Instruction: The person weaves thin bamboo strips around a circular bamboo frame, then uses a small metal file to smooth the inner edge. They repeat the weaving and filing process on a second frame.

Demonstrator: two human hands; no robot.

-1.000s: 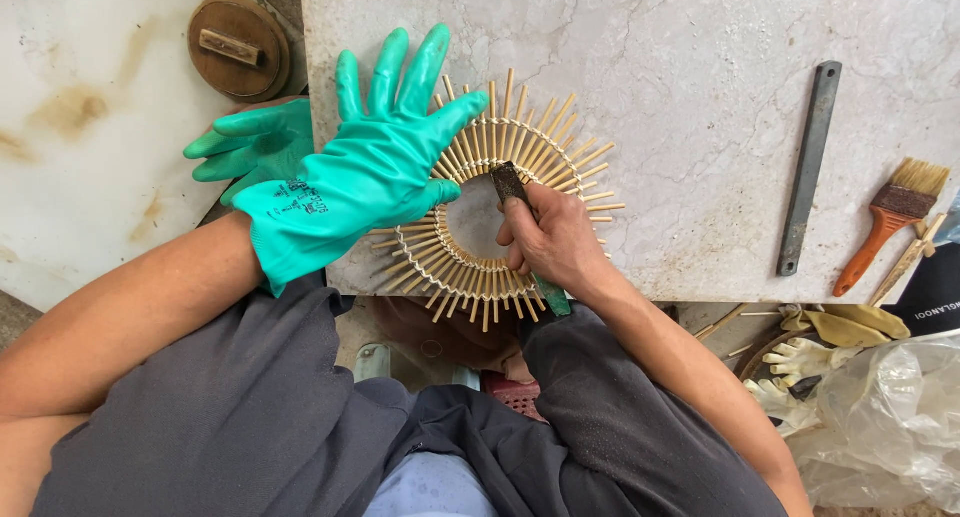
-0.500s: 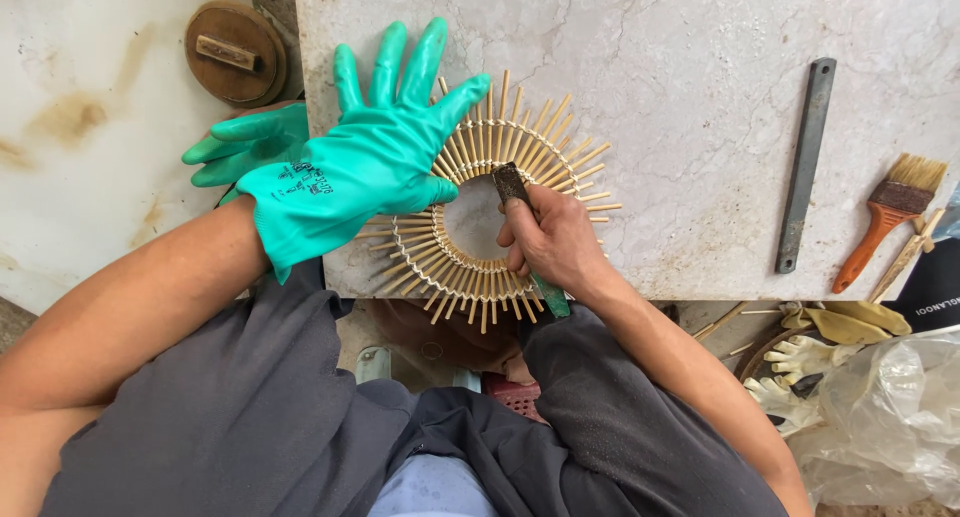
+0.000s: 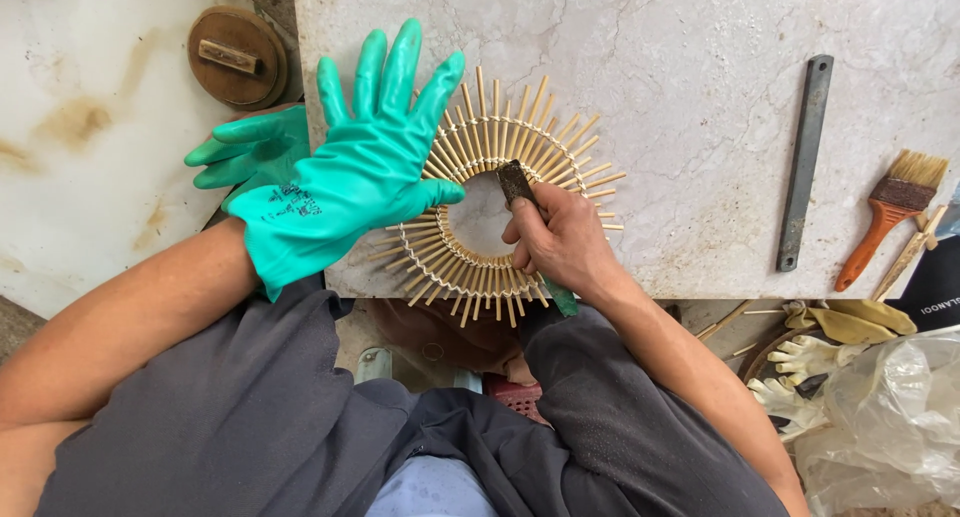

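My gloved left hand [image 3: 350,177] lies flat, fingers spread, on the bamboo-stick ring [image 3: 500,202] at the marble slab's [image 3: 700,127] near edge. My bare right hand [image 3: 560,239] grips a dark-bladed tool [image 3: 517,183] — blade tip inside the ring's centre hole. Metal file [image 3: 805,162] and paintbrush [image 3: 890,217] sit toward the right edge.

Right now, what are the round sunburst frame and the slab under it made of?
Round sunburst frame of pale sticks: looks like bamboo or rattan, matte tan, bound by thin woven rings. Pale veined slab: seems marble or similar stone, grey veins, dull finish. Green-gloved left hand: rubbery, faintly glossy glove. Bare right hand grips a dark tool, material unclear.
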